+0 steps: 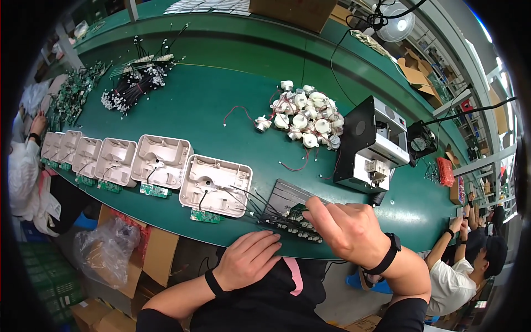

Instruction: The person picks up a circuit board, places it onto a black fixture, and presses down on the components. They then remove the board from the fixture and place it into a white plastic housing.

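My right hand (349, 228) is closed, knuckles up, over a row of small circuit boards (301, 232) with black wires at the table's front edge. A dark green piece shows by its fingertips; what they grip is mostly hidden. Behind it lies a grey slotted plate (287, 195). My left hand (250, 259) rests at the table edge, fingers stretched out, holding nothing. Just beyond stands an open light-beige plastic housing (215, 176), with black wires running over its right side. A green circuit board (206, 216) lies in front of that housing.
More open housings (161, 157) with boards line up leftward. Behind are a heap of white round parts with thin wires (310, 119), bundled black cables (135, 88) and piled circuit boards (74, 97). A black-and-white machine (370, 146) stands right. Co-workers sit at both sides; a cardboard box (157, 249) is below.
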### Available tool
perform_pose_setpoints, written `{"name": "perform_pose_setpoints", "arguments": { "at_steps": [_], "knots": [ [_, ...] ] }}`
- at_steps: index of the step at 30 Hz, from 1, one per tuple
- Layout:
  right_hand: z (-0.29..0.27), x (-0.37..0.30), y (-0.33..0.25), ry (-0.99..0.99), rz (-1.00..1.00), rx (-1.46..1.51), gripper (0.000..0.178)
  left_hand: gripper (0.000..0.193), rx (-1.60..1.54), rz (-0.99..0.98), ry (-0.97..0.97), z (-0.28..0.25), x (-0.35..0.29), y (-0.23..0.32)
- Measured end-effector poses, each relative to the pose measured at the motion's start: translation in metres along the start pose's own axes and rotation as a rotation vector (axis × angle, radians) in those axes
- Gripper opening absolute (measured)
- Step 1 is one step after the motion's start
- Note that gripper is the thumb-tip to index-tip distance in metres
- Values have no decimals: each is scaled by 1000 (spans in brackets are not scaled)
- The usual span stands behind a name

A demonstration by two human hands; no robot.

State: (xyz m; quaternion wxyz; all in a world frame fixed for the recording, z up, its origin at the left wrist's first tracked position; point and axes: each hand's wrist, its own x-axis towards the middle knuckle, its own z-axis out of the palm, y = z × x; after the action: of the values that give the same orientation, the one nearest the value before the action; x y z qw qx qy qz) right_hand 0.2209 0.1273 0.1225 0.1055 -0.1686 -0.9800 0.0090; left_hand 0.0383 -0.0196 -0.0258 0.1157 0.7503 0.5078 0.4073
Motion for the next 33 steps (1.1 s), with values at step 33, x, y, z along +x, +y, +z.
{"name": "perform_pose_setpoints", "arguments": {
  "at_steps": [33],
  "knots": [
    [44, 17, 78, 191, 99, 201, 20, 37, 74, -100, 7, 4, 16, 15]
  ]
}}
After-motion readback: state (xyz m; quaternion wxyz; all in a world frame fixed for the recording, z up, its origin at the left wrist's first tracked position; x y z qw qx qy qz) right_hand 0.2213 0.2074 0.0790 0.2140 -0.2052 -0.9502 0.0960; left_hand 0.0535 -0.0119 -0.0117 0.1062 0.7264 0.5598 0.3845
